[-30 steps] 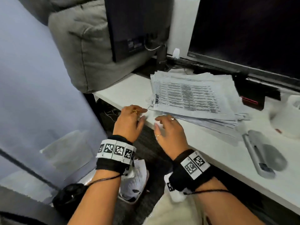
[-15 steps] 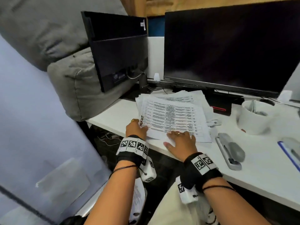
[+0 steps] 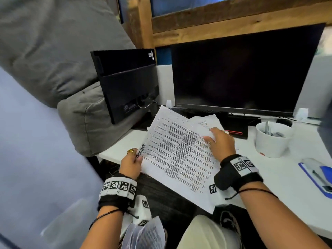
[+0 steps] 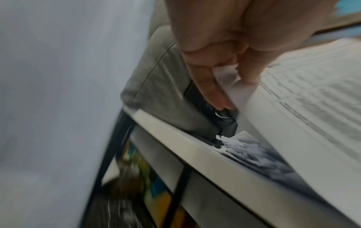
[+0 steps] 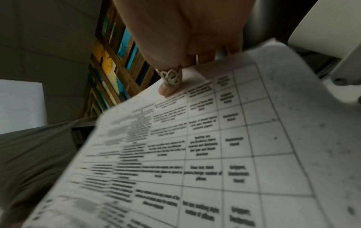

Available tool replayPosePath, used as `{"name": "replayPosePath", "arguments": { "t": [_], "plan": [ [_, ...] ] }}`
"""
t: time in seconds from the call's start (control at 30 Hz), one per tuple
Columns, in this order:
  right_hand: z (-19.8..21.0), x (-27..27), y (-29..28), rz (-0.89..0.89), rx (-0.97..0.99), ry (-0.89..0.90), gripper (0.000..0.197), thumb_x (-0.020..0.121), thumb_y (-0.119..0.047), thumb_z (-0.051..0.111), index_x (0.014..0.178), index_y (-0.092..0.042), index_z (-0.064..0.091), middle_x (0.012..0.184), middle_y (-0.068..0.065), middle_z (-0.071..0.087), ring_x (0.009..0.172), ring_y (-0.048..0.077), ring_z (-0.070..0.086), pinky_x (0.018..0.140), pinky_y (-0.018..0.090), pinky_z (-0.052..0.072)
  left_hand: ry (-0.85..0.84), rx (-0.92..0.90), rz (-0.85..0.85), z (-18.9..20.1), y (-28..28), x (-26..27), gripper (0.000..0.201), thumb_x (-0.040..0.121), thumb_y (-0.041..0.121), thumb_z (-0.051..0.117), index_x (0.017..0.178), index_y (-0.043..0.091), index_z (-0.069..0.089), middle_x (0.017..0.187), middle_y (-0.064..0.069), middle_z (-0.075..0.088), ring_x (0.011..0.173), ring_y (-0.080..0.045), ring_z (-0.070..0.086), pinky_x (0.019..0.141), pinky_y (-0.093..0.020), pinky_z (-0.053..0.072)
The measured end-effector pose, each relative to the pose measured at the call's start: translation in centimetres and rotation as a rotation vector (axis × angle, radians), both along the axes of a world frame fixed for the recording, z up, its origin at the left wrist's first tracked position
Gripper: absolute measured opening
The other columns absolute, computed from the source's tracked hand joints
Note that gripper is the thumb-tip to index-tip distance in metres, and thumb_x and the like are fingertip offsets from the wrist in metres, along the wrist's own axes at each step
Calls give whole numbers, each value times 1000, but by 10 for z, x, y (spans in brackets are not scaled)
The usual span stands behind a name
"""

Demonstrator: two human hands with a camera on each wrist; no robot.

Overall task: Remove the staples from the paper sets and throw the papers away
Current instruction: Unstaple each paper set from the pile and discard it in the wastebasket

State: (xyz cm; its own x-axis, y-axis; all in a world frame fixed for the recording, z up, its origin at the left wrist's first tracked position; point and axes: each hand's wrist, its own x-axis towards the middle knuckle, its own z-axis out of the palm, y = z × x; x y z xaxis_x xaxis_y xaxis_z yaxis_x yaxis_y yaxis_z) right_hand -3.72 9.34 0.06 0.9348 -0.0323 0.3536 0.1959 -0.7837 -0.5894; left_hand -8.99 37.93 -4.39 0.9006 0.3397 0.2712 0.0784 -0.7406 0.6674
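A stapled paper set (image 3: 177,151) printed with a table is lifted and tilted above the white desk (image 3: 280,187). My left hand (image 3: 132,162) pinches its left corner between thumb and fingers (image 4: 213,86); the corner (image 4: 226,74) shows between them. My right hand (image 3: 220,141) grips the set's right edge, thumb on top of the page (image 5: 170,88) and fingers hidden beneath. More papers (image 3: 206,121) lie in a pile on the desk under the set, their ragged edges (image 4: 240,145) visible below. No staple can be made out.
Two dark monitors (image 3: 242,72) stand at the back, a grey cushion (image 3: 86,115) at the left. A white cup (image 3: 271,139) sits to the right, a stapler (image 3: 318,175) on a blue board at the far right. Crumpled papers (image 3: 145,234) lie below by my knee.
Both hands left the pile's near edge, took hold of the top paper set and lifted it off the pile toward me. The view tilted up.
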Motion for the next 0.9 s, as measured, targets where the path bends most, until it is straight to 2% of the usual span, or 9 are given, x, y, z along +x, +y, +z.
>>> {"name": "replayPosePath", "arguments": {
  "t": [0.13, 0.2, 0.3, 0.4, 0.47, 0.57, 0.7, 0.77, 0.9],
  "plan": [
    [-4, -21, -1, 129, 132, -60, 22, 91, -13, 58, 112, -9, 63, 106, 14, 68, 103, 31, 61, 88, 43, 48, -242, 273, -47, 9, -14, -15, 68, 79, 40, 68, 130, 3, 42, 139, -16, 37, 127, -34, 37, 106, -39, 30],
    [-5, -33, 4, 197, 97, -83, 23, 90, -19, 61, 111, -11, 65, 105, 12, 69, 101, 30, 62, 89, 43, 47, -411, 478, -84, 24, -27, -22, 80, 76, 61, 57, 136, 15, 33, 143, -17, 32, 131, -34, 30, 107, -46, 27],
    [-4, -48, 9, 330, 72, -119, 19, 88, -23, 62, 104, -14, 67, 91, 3, 70, 89, 25, 63, 83, 40, 48, -373, 764, -121, 53, -48, -31, 69, 80, 68, 34, 134, 25, 36, 141, -9, 41, 133, -29, 31, 108, -54, 21],
    [-1, -58, 4, 442, 95, -49, 17, 87, -24, 65, 98, -13, 69, 85, -4, 66, 86, 17, 61, 80, 32, 48, -83, 922, -149, 71, -61, -36, 47, 88, 61, 36, 124, 34, 49, 123, 10, 57, 121, -18, 47, 106, -62, -1],
    [-4, -56, -7, 449, 36, 1, 24, 84, -35, 65, 99, -16, 70, 93, -4, 69, 93, 16, 61, 86, 33, 46, -52, 962, -179, 73, -65, -42, 31, 91, 53, 42, 105, 32, 60, 107, 10, 65, 106, -17, 56, 107, -57, -2],
    [-10, -49, -34, 248, -170, -23, 38, 86, -53, 52, 99, -21, 69, 93, -2, 65, 92, 17, 56, 86, 35, 42, -33, 1013, -185, 70, -66, -51, 27, 94, 45, 44, 103, 28, 63, 98, 8, 68, 100, -17, 60, 108, -48, 10],
    [-22, -38, -70, -244, -269, 190, 48, 93, -49, 45, 112, -7, 58, 112, 13, 60, 104, 30, 56, 87, 36, 45, -22, 924, -258, 67, -65, -62, 30, 94, 48, 39, 105, 31, 61, 102, 13, 67, 102, -11, 60, 105, -42, 12],
    [-31, -35, -74, -242, -314, 416, 48, 91, -46, 49, 120, -8, 53, 124, 15, 56, 113, 32, 53, 92, 34, 43, 10, 920, -298, 67, -64, -63, 31, 94, 50, 36, 107, 33, 59, 106, 16, 65, 104, -7, 58, 105, -41, 12],
    [-23, -40, -72, -239, -242, 545, 46, 91, -38, 52, 121, -3, 56, 129, 17, 55, 118, 32, 52, 93, 30, 42, -7, 886, -361, 67, -64, -66, 30, 95, 48, 37, 102, 32, 61, 101, 16, 65, 98, -7, 60, 104, -40, 16]
  ]
}}
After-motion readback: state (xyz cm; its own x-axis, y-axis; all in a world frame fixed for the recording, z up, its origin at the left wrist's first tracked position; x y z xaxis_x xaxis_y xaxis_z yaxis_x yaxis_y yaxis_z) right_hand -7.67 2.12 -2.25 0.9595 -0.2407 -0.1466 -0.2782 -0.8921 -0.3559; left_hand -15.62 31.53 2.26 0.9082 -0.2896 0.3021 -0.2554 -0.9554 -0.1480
